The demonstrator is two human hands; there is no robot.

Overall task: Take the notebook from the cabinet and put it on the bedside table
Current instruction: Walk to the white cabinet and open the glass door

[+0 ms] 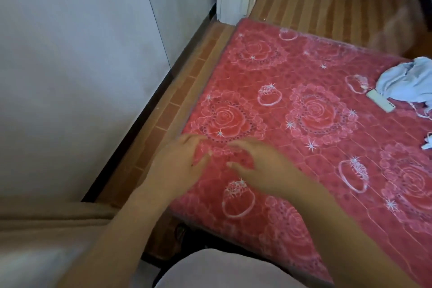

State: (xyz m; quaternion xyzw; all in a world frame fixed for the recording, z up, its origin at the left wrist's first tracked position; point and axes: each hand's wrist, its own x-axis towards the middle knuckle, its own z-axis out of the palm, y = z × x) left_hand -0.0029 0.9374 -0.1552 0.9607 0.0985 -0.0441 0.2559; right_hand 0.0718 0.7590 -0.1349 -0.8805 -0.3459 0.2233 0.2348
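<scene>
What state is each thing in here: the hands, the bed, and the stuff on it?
Mattress: uncovered, red rose pattern showing.
Left hand: empty, fingers loosely curled, over the mattress.
Right hand: empty, fingers loosely curled, over the mattress.
Blue cloth: crumpled, lying on the mattress.
White device: lying flat at the cloth's edge.
Glass pane: upright against the wall.
Notebook: not in view.

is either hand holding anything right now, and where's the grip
Nothing is held. The left hand and right hand hover with loosely curled, empty fingers over the red mattress.
</scene>
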